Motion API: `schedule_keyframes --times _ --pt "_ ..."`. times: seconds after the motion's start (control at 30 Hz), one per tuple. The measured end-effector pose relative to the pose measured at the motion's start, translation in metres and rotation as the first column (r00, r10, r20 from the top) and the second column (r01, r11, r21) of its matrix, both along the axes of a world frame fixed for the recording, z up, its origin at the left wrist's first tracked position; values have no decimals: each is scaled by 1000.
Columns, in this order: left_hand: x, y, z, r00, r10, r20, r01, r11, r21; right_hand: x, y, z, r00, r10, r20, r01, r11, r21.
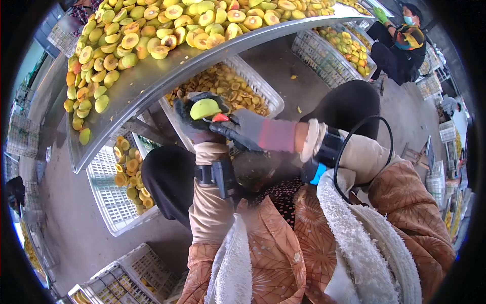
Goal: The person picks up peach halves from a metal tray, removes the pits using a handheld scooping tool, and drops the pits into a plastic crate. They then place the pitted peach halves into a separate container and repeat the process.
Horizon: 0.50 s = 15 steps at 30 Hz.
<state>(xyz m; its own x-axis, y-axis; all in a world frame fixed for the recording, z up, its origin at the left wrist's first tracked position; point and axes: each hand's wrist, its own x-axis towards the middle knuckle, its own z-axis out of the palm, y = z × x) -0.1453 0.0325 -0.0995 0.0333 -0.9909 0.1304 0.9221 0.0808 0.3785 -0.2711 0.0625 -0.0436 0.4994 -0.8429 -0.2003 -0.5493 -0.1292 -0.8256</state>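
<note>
In a dark glove, my left hand (191, 124) is closed around a yellow-green plum-like fruit (205, 108), whose smooth skin faces up. My right hand (242, 130), gloved in grey with dark fingertips, pinches a small red-handled tool (220, 117) against the near side of the fruit. A thin curved bit of it shows by the fruit; the rest is hidden by my fingers. Both hands meet above a white crate (271, 96) filled with brownish-yellow fruit pieces (243, 93).
A metal table (152, 81) heaped with halved fruit (130, 40) lies ahead. At left stands a white crate (109, 190) of hollowed halves (132, 169). More crates (131, 273) sit at lower left and a filled crate (314, 53) at upper right, near a co-worker (400, 50).
</note>
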Motion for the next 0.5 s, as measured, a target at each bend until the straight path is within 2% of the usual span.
schedule_keyframes --times 0.03,0.07,0.1,0.13,0.17,0.23,0.27,0.3,0.33,0.37,0.4,0.43,0.47,0.5 --pt "-3 4 2 1000 -3 -4 3 1000 0 0 -1 4 1000 -3 -4 3 1000 0" --pt "-7 7 6 971 206 124 -222 966 133 -1 -5 10 999 -8 -45 15 986 166" --pt "-8 9 12 880 389 273 -453 861 234 2 -9 18 996 4 -88 25 945 327" --pt "-2 3 3 827 434 358 -500 859 115 4 -11 14 995 22 -93 10 944 329" --pt "2 0 -7 820 447 358 -514 849 118 4 -14 6 993 48 -105 -14 955 298" --pt "7 -8 -10 983 178 36 -181 969 168 6 -24 -2 990 84 -116 -51 965 258" --pt "6 -4 -9 951 197 240 -214 976 46 7 -23 -4 993 89 -79 -85 995 50" --pt "5 -4 -7 949 199 244 -218 975 52 7 -22 -7 994 99 -39 -104 981 -162" --pt "3 -5 -4 989 101 107 -112 989 99 4 -23 -7 999 22 -46 -21 1000 19" --pt "-1 -6 -1 999 1 -40 4 992 128 1 -24 -6 999 24 -45 -23 1000 19" --pt "-4 -6 -11 987 123 105 -134 985 104 -1 -24 1 999 28 -47 -20 986 163" --pt "-6 -6 -7 986 128 104 -139 985 103 -3 -27 5 998 35 -48 -19 953 302" --pt "-6 -5 -3 962 185 201 -219 962 161 -7 -31 -4 997 37 71 -61 927 369" --pt "-7 -1 -1 926 230 300 -300 929 214 -6 -31 -9 997 36 74 -62 925 375"
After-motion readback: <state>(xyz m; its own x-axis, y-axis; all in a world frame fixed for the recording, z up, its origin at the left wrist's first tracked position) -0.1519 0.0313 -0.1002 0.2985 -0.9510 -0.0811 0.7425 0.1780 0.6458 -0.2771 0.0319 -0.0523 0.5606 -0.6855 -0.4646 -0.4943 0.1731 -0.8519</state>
